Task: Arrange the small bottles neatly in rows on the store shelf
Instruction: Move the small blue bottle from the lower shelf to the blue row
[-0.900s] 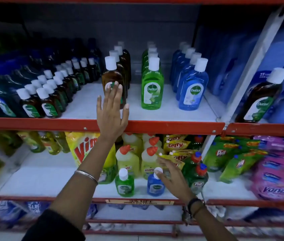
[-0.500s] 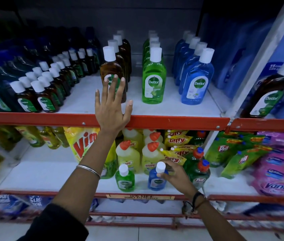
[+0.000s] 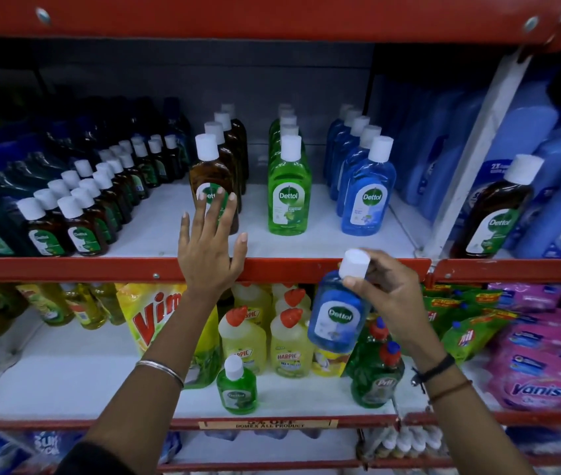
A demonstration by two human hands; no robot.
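Head view: right hand [image 3: 387,293] grips small blue bottle [image 3: 335,311].

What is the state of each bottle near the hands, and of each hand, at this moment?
Small blue bottle: lifted, tilted, capped, held by the cap.
Small green bottle: upright on the lower shelf, capped, untouched.
Front brown bottle: upright on the upper shelf, capped.
Right hand: shut on the small blue bottle's cap.
Left hand: open, fingers spread, before the front brown bottle.
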